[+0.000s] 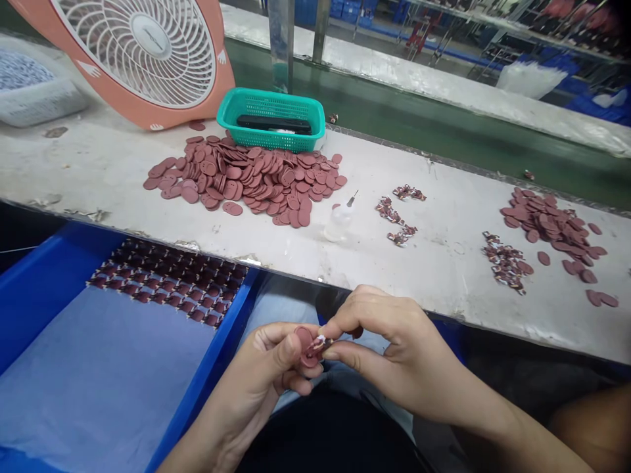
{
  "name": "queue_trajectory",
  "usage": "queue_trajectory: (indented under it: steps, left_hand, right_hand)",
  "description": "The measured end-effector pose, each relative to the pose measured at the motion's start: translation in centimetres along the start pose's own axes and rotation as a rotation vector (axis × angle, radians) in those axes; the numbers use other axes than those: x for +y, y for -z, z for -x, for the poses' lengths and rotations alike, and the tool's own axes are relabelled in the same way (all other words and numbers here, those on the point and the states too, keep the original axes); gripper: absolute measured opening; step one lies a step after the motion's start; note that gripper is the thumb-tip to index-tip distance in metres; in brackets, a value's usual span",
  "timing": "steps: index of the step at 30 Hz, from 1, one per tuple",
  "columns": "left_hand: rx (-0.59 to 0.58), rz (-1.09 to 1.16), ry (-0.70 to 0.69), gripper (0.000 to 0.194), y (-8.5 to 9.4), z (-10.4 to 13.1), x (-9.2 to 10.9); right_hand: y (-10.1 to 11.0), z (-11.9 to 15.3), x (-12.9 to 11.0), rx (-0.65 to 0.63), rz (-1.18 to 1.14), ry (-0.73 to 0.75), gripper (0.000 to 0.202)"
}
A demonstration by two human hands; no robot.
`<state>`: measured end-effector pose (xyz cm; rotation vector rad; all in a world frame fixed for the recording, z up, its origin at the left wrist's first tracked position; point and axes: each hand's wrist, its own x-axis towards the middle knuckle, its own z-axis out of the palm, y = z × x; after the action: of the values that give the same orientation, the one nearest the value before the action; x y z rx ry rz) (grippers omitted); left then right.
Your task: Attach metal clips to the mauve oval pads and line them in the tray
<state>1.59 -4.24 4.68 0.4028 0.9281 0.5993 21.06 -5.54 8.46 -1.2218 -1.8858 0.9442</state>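
Note:
Over my lap, my left hand (279, 361) pinches a reddish-brown oval disc (303, 338) between thumb and fingers. My right hand (379, 341) grips a small brown-and-white figure piece (321, 342) by thumb and fingertips, and that piece touches the disc. On the bench ahead lies a large heap of the same oval discs (256, 171). Right of it stands a small clear bottle (336, 226) with a needle tip. Little figure pieces (389, 210) form a loose cluster beyond the bottle. How the held parts join is partly hidden by my fingers.
A pink fan (148, 46) and a green basket (271, 139) with a black object stand at the back. A blue bin (197, 401) at left holds rows of assembled pieces (167, 279). More discs (547, 220) and figure pieces (503, 263) lie at right. A conveyor (419, 118) runs behind.

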Motion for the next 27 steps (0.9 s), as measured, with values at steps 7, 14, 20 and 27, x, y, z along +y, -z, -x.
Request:
queue_trajectory:
  steps: [7, 14, 20, 27]
  left_hand:
    - [-0.003, 0.025, 0.014, 0.039, -0.04, 0.13, -0.03]
    - [0.01, 0.07, 0.034, 0.039, 0.01, 0.28, -0.15]
    - [-0.01, 0.092, 0.041, 0.037, 0.26, 0.21, -0.5]
    - [-0.034, 0.093, 0.042, 0.035, 0.6, -0.01, -0.87]
  right_hand:
    - [-0.44, -0.12, -0.06, -0.027, 0.071, 0.099, 0.01]
    - [-0.72, -0.42, -0.09, -0.046, 0.066, 0.098, 0.009]
    - [-0.86, -0.28, 0.18, -0.058, 0.061, 0.1, 0.01]
    - [-0.85, -0.18, 0.24, -0.06, 0.089, 0.148, 0.012]
